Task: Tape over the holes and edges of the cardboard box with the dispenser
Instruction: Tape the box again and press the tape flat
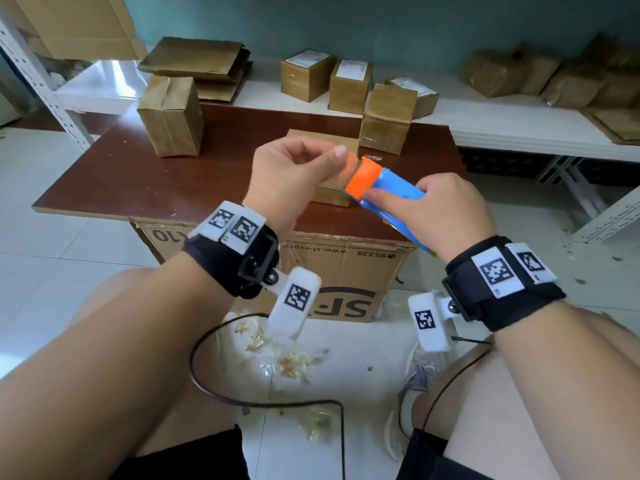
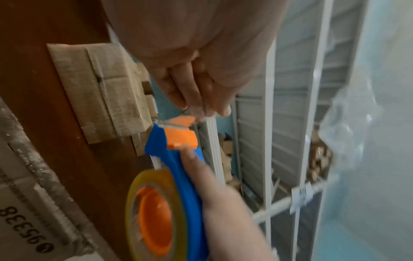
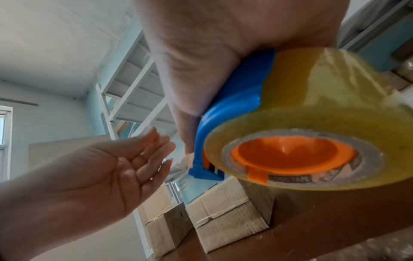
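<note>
The right hand (image 1: 440, 216) grips a blue dispenser (image 1: 391, 194) with an orange head and a yellowish tape roll (image 3: 324, 134), held just above a flat cardboard box (image 1: 329, 188) (seams already glossy). The left hand (image 1: 294, 174) pinches at the dispenser's tip, though blur hides any tape strip there. The box lies on a dark brown board (image 1: 138, 174); more boxes (image 1: 171, 116) stand behind it, before white shelves (image 1: 519, 119).

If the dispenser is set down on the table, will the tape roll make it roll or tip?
The tape roll is round and wide, so the dispenser might rock or tip. The roll looks thick, so probably weighty at that end. The right hand wraps the smooth blue plastic, which may be slippery.
</note>
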The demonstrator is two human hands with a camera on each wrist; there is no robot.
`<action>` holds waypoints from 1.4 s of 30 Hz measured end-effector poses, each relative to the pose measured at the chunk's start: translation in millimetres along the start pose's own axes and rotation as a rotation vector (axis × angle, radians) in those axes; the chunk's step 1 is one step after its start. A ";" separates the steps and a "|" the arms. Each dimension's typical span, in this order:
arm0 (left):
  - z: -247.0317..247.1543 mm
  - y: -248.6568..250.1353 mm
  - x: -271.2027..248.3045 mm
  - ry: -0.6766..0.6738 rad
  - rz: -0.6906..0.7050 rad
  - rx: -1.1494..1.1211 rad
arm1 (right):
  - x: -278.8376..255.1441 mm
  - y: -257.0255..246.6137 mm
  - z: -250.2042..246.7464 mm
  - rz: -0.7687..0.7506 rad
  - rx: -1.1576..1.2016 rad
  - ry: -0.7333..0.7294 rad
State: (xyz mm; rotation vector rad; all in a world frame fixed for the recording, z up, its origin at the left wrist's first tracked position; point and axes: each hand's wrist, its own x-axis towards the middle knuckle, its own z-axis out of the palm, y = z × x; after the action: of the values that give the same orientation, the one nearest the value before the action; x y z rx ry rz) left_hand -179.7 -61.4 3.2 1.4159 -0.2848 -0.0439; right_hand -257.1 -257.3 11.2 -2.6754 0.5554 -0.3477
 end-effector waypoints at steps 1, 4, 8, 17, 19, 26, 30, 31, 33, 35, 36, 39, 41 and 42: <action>7.0 -1.2 -4.0 0.008 0.045 0.069 | 2.7 -2.1 1.1 0.023 0.010 0.000; 24.6 4.6 -15.5 0.088 0.167 0.137 | 14.3 -0.9 1.7 0.115 0.038 0.042; 37.6 26.6 -30.1 0.128 0.422 0.030 | 35.3 23.6 -10.8 0.336 0.105 0.034; 28.9 -12.8 13.8 0.220 0.000 0.134 | 27.8 -3.3 -32.2 0.212 1.374 -0.393; 34.7 -12.9 13.8 0.208 0.002 0.115 | 21.6 -15.2 -29.3 0.223 1.498 -0.451; 41.6 -7.5 -2.9 0.221 0.140 0.125 | 12.6 -38.7 -16.4 0.292 1.704 -0.628; 31.4 -2.3 4.5 0.265 0.182 0.149 | 10.3 -43.5 -10.5 0.229 1.739 -0.720; 29.1 -3.2 5.0 0.271 0.168 0.158 | 8.7 -45.4 -7.5 0.215 1.737 -0.741; 24.1 -4.8 4.0 0.271 0.144 0.179 | 6.0 -49.3 -0.9 0.203 1.728 -0.753; 20.7 -5.1 3.6 0.265 0.142 0.195 | 2.5 -52.9 3.2 0.168 1.696 -0.726; 20.7 -4.2 3.8 0.264 0.145 0.198 | 1.4 -54.1 3.5 0.146 1.676 -0.707; 20.1 1.8 7.0 0.312 0.168 0.149 | 9.4 -49.4 -4.6 0.079 1.665 -0.552; 10.5 8.2 12.3 0.389 0.173 0.106 | 21.9 -37.1 -14.6 0.039 1.598 -0.385; 2.3 11.2 15.4 0.427 0.164 0.091 | 29.1 -28.0 -18.1 0.027 1.488 -0.279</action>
State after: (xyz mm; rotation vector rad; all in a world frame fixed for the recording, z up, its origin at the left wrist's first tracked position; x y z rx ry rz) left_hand -166.8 -64.9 17.1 1.4485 -0.0481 0.4060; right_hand -227.6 -251.7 43.7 -1.2318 0.1014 -0.2153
